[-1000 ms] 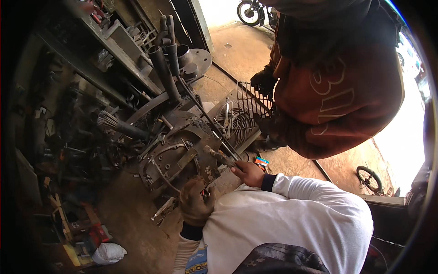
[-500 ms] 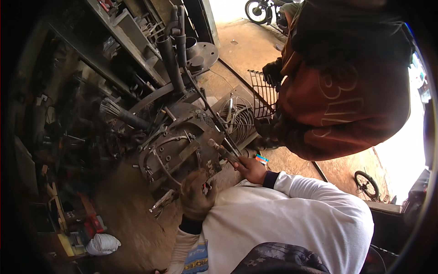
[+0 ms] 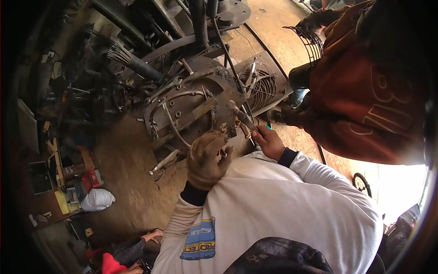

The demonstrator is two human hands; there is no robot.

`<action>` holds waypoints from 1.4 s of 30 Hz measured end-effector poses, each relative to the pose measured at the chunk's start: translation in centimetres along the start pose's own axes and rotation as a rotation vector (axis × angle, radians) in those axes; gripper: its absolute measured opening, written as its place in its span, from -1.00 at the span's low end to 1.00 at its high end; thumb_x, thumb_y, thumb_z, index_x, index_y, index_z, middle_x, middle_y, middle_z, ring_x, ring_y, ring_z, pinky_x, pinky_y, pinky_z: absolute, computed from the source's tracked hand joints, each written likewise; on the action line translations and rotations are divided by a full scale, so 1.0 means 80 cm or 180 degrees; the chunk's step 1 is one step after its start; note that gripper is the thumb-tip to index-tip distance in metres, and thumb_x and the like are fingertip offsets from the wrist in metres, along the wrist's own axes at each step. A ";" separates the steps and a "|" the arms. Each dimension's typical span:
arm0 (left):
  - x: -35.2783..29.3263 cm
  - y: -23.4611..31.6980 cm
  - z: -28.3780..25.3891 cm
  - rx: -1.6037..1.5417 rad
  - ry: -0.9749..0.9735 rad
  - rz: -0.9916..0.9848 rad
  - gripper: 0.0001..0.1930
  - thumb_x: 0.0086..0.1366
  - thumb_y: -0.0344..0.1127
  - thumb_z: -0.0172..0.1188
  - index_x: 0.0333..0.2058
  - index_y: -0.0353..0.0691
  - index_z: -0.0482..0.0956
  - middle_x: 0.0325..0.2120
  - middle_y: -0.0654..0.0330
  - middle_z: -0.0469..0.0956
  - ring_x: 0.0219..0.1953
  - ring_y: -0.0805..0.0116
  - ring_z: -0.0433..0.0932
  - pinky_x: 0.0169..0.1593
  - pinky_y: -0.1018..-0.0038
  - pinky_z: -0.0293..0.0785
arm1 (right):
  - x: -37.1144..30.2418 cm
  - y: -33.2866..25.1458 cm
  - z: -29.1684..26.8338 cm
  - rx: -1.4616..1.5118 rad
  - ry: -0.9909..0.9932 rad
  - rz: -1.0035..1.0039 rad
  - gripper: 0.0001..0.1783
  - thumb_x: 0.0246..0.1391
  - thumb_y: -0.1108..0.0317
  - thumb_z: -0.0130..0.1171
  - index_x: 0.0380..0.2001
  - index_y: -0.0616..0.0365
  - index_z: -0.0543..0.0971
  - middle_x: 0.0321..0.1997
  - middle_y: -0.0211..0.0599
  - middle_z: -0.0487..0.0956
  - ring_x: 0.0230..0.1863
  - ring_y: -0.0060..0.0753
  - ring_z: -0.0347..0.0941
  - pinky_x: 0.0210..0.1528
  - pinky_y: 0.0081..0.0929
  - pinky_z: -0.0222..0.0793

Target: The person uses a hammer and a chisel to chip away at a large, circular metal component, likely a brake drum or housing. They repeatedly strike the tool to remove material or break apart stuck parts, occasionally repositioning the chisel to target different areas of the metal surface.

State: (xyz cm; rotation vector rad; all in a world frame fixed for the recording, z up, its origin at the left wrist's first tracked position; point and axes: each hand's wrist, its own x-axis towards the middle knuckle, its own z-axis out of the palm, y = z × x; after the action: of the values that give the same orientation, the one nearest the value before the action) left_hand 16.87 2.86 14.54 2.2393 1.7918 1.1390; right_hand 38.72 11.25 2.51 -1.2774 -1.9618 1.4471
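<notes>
My left hand (image 3: 203, 160) wears a worn brown glove. Its fingers curl around something with a small orange-red part, mostly hidden by the glove. Bare, my right hand (image 3: 272, 142) grips a short metal tool (image 3: 239, 114) with a thick, worn end, pointing up and left over a metal worktable (image 3: 223, 86). Beside that tool an orange-handled tool (image 3: 244, 129) shows in part. On the worktable lie curved metal rods (image 3: 169, 119), a flat metal bar (image 3: 204, 108) and several nuts. At its near left edge hangs a metal clamp (image 3: 164, 163).
A co-worker in a red-brown top (image 3: 346, 96) stands to the right, a hand on a curved metal grille (image 3: 311, 42). Coiled wire (image 3: 264, 89) lies beyond the worktable. A wire bundle (image 3: 122, 54), a white bag (image 3: 98, 200) and another person's red sleeve (image 3: 112, 264) are at left.
The view has shifted, so the worktable sits further right. The co-worker and grille are further right, with the grille tilted differently. Both my hands keep their grips.
</notes>
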 end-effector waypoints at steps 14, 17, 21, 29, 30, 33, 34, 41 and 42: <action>-0.002 0.006 -0.008 -0.0115 0.0055 0.0039 -0.46 0.05 -0.30 0.43 -0.01 -0.22 0.40 -0.07 -0.01 0.50 -0.08 -0.01 0.53 -0.01 0.20 0.49 | 0.193 -0.085 -0.033 -0.1319 -0.0031 -0.0848 -0.57 0.20 -0.01 0.06 -0.15 0.15 0.55 -0.32 0.10 0.59 -0.20 0.19 0.53 -0.17 0.01 0.42; 0.003 0.019 -0.018 0.0107 -0.0023 -0.0027 -0.44 0.09 -0.19 0.42 0.01 -0.23 0.41 -0.01 -0.06 0.47 0.00 -0.06 0.50 0.06 0.17 0.47 | 0.241 -0.140 -0.036 -0.1866 -0.0378 -0.0921 -0.59 0.15 0.00 0.10 -0.11 0.06 0.58 -0.26 0.02 0.63 -0.15 0.09 0.56 -0.14 -0.04 0.45; -0.007 0.018 -0.032 0.0276 0.0159 -0.0125 -0.41 0.18 0.02 0.33 0.03 -0.25 0.43 0.03 -0.08 0.45 0.07 -0.06 0.46 0.09 0.13 0.45 | 0.282 -0.186 -0.021 -0.2557 -0.0796 -0.0982 -0.59 0.13 -0.02 0.12 -0.09 -0.01 0.59 -0.18 -0.06 0.64 -0.09 0.05 0.57 -0.08 -0.08 0.48; -0.050 0.022 -0.063 0.0372 0.0438 -0.0740 -0.53 0.17 -0.35 0.28 0.06 -0.32 0.45 0.03 -0.01 0.51 0.03 0.04 0.50 0.09 0.20 0.42 | 0.358 -0.179 0.055 -0.3799 -0.1514 -0.1249 -0.58 0.04 0.23 0.15 0.01 -0.03 0.60 -0.06 -0.25 0.65 0.00 -0.12 0.58 -0.03 -0.19 0.55; -0.054 0.024 -0.066 0.0447 0.0425 -0.0781 -0.55 0.17 -0.37 0.27 0.05 -0.32 0.46 0.01 0.00 0.52 0.01 0.04 0.51 0.08 0.22 0.42 | 0.365 -0.171 0.061 -0.3808 -0.1530 -0.1389 -0.59 0.04 0.23 0.17 0.01 -0.03 0.60 -0.05 -0.27 0.65 0.01 -0.14 0.58 -0.02 -0.18 0.54; -0.068 0.027 -0.073 0.0655 0.0418 -0.0902 -0.58 0.16 -0.35 0.29 0.00 -0.30 0.49 -0.06 0.03 0.56 -0.03 0.05 0.54 0.07 0.23 0.43 | 0.372 -0.163 0.070 -0.3733 -0.1516 -0.1620 -0.60 0.04 0.20 0.21 -0.01 -0.04 0.61 0.00 -0.31 0.64 0.05 -0.17 0.55 0.01 -0.18 0.54; -0.077 0.025 -0.074 0.0706 0.0422 -0.0941 -0.57 0.15 -0.30 0.32 -0.01 -0.28 0.50 -0.07 0.04 0.56 -0.03 0.04 0.54 0.07 0.22 0.43 | 0.366 -0.166 0.073 -0.3637 -0.1480 -0.1555 -0.61 0.04 0.20 0.21 -0.02 -0.04 0.62 0.00 -0.31 0.63 0.06 -0.17 0.55 0.01 -0.18 0.53; -0.073 0.027 -0.079 0.0422 0.0417 -0.1212 -0.59 0.12 -0.33 0.34 -0.05 -0.29 0.54 -0.12 0.03 0.58 -0.05 0.04 0.55 0.06 0.22 0.43 | 0.375 -0.134 0.066 -0.3707 -0.1343 -0.1418 -0.65 0.04 0.19 0.20 -0.08 -0.02 0.64 -0.01 -0.23 0.63 0.06 -0.17 0.55 0.01 -0.16 0.52; -0.070 0.025 -0.077 0.0499 0.0376 -0.1100 -0.60 0.11 -0.33 0.34 -0.06 -0.30 0.54 -0.13 0.02 0.59 -0.06 0.03 0.55 0.05 0.23 0.44 | 0.369 -0.131 0.059 -0.3467 -0.1237 -0.1383 -0.67 0.04 0.20 0.20 -0.11 -0.01 0.64 -0.04 -0.20 0.63 0.03 -0.14 0.55 -0.02 -0.15 0.52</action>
State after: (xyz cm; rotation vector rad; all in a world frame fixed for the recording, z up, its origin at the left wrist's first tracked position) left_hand 14.68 -5.04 17.14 1.8596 2.2739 1.1130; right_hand 15.55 32.81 4.20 -0.7830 -3.2231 0.3585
